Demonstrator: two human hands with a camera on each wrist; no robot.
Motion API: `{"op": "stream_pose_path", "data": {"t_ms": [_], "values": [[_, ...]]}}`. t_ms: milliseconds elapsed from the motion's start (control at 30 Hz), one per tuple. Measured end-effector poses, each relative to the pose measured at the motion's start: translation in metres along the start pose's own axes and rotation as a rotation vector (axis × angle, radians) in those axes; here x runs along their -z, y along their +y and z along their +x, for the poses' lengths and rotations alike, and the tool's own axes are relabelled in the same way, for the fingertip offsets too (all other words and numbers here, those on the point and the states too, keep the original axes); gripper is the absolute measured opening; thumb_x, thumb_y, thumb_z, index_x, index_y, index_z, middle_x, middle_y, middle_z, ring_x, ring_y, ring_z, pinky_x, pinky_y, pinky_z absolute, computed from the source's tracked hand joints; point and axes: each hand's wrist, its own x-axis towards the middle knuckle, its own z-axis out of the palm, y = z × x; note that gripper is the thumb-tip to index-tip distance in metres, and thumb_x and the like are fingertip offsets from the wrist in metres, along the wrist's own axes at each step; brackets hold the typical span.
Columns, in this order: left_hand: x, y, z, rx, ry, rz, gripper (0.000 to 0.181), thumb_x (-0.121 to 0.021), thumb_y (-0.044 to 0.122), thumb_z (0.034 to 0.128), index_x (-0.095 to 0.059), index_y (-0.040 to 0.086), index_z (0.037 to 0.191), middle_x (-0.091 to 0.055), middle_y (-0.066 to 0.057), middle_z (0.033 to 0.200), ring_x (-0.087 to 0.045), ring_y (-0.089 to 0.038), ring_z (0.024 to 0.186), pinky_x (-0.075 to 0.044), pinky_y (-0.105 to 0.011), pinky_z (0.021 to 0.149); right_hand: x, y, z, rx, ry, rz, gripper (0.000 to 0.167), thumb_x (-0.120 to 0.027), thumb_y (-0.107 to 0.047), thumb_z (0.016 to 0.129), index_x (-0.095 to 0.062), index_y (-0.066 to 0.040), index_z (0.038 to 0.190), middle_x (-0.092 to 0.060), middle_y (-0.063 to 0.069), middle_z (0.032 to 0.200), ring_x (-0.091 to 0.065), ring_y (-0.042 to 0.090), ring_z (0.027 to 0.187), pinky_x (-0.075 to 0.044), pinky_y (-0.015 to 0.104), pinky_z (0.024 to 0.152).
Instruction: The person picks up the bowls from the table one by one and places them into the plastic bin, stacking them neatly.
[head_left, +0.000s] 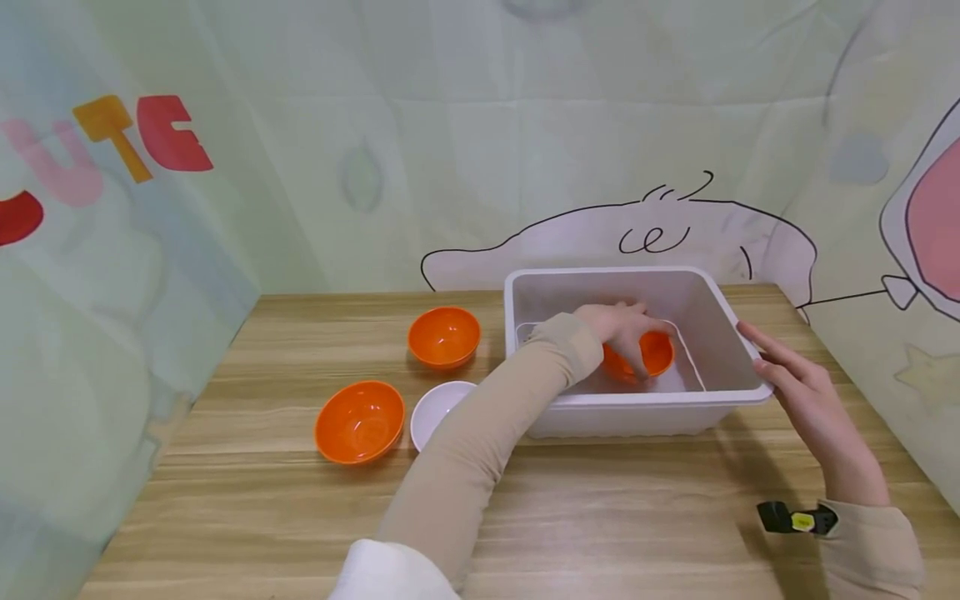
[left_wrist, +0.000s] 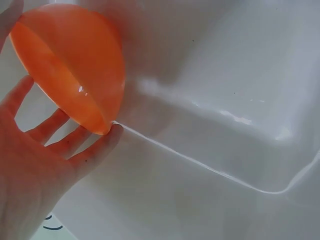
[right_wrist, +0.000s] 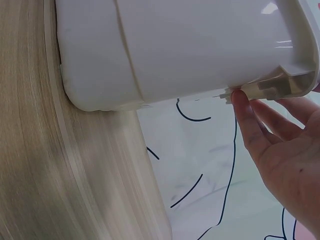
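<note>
the left hand (head_left: 621,327) grips a glossy orange round bowl (left_wrist: 87,55) by its rim, inside the white rectangular plastic bin (head_left: 622,419); the right hand (head_left: 801,392) touches the edge, likely for steadiness, pinching or not i cannot tell.

The bin's (head_left: 637,417) walls ring the left grip (head_left: 624,329), leaving an open way upward; right of the held bowl (head_left: 656,354), bin floor is free. Left of that grip, outside, an orange bowl (head_left: 444,337), its twin (head_left: 360,423) and a dish (head_left: 437,412) obstruct. The bin's rim blocks leftward from the right grip (head_left: 813,408); nearer than both grips, bare surface (head_left: 637,517) offers room. Beyond them hangs the backdrop (head_left: 450,167).
</note>
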Motion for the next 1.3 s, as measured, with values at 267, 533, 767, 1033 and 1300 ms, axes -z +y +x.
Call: {"op": "stream_pose_path", "data": {"t_ms": [267, 533, 767, 1033, 1300], "values": [[-0.0012, 0.0014, -0.0002, 0.018, -0.004, -0.013, 0.073, -0.071, 0.054, 0.0751, -0.036, 0.049, 0.139, -0.038, 0.005, 0.138, -0.036, -0.014, 0.123, -0.047, -0.028, 0.092, 0.0007, 0.0007, -0.0002, 0.003, -0.003, -0.003, 0.048, -0.047, -0.016, 0.101, -0.038, -0.01, 0.148, -0.041, -0.02, 0.146, -0.045, -0.011, 0.116, -0.041, 0.001, 0.086], [-0.0036, 0.0024, 0.0002, 0.04, -0.031, -0.008, 0.072, -0.072, 0.051, 0.0765, -0.034, 0.05, 0.138, -0.037, 0.006, 0.139, -0.036, -0.013, 0.123, -0.047, -0.027, 0.092, 0.0004, -0.0015, 0.0, -0.023, 0.003, -0.076, 0.048, -0.046, -0.019, 0.102, -0.037, -0.013, 0.148, -0.039, -0.02, 0.148, -0.044, -0.012, 0.115, -0.04, 0.0, 0.086], [-0.0069, 0.0009, 0.0022, 0.023, -0.019, 0.027, 0.074, -0.071, 0.05, 0.0775, -0.033, 0.048, 0.141, -0.035, 0.004, 0.143, -0.037, -0.014, 0.124, -0.046, -0.028, 0.093, -0.0002, -0.0025, 0.0005, -0.032, -0.003, -0.13, 0.048, -0.045, -0.021, 0.102, -0.036, -0.015, 0.149, -0.038, -0.02, 0.148, -0.045, -0.012, 0.114, -0.04, 0.0, 0.085], [-0.0089, 0.0005, 0.0034, 0.02, -0.016, 0.05, 0.075, -0.072, 0.051, 0.0771, -0.033, 0.05, 0.141, -0.032, 0.005, 0.148, -0.036, -0.015, 0.127, -0.045, -0.03, 0.094, 0.001, -0.0011, -0.0001, -0.046, -0.012, -0.174, 0.049, -0.044, -0.024, 0.103, -0.034, -0.018, 0.15, -0.035, -0.017, 0.152, -0.043, -0.012, 0.114, -0.04, 0.0, 0.084], [-0.0088, 0.0007, 0.0044, 0.012, -0.029, 0.052, 0.077, -0.073, 0.052, 0.0762, -0.032, 0.05, 0.142, -0.029, 0.004, 0.15, -0.034, -0.016, 0.129, -0.045, -0.032, 0.096, 0.0021, -0.0005, -0.0002, -0.047, -0.012, -0.209, 0.048, -0.043, -0.026, 0.103, -0.034, -0.023, 0.15, -0.035, -0.018, 0.152, -0.043, -0.013, 0.114, -0.04, 0.0, 0.083]]}}
